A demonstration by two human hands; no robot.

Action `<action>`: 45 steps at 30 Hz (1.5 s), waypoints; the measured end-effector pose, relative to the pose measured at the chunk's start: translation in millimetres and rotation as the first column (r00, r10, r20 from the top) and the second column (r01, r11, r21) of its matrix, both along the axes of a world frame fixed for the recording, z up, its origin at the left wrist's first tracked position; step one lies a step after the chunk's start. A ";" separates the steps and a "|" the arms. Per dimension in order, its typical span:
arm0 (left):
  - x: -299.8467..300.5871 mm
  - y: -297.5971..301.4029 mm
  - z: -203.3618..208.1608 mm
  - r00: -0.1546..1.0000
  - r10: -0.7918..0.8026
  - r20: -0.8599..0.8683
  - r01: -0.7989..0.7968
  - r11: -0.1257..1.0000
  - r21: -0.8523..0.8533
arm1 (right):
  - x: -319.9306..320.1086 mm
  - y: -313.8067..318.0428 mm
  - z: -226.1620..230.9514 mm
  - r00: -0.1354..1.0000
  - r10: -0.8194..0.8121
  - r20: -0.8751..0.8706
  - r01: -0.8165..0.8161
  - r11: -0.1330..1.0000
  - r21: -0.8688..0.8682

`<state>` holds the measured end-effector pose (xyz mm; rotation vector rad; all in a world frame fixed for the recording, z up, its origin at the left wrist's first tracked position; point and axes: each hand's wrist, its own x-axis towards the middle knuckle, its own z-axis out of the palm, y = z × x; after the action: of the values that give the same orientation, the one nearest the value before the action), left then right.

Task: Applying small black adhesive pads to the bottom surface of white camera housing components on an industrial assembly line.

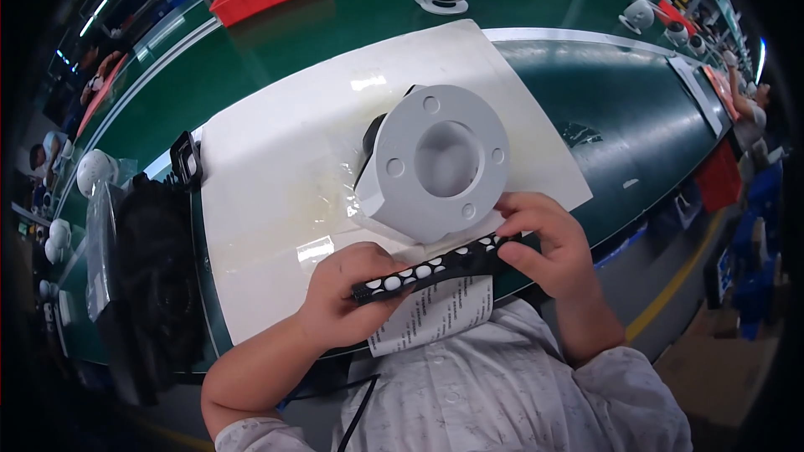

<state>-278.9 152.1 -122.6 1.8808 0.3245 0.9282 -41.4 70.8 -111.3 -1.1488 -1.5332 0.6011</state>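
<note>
Crosswise, the dotted strip [441,269] is held low in front of the white unit [394,176], its long axis slanting from near left to farther right. Its left end is clamped in the left hand [352,293]; its right end is pinched by the thumb and fingers of the right hand [548,247], which is set nearer the unit, one finger right by its rim. The unit is laid on the pale board [268,184] on the desk [590,92], just beyond the strip, its holed base turned up toward the person. Nothing is seen between strip and rim at the right; printed paper [435,318] is hung below the strip. A black bag [159,276] is set well left.
</note>
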 end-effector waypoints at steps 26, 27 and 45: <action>0.1 -4.5 7.5 0.996 0.055 -0.071 -0.056 0.998 -0.011 | -15.6 1.9 32.0 0.968 -0.105 0.228 -0.002 0.906 0.424; 3.0 -3.5 8.5 0.998 0.063 -0.019 -0.059 0.982 0.181 | -14.4 17.8 31.7 0.996 -0.068 0.058 0.028 0.854 0.520; -2.8 5.4 4.4 0.996 0.042 -0.081 -0.004 0.904 0.428 | -23.6 66.9 102.7 0.679 0.008 0.734 -0.304 0.913 0.271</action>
<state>-281.7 157.5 -118.2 2.3302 0.2050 0.9924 -65.0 137.7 -8.7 -0.9934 -2.3297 -0.0991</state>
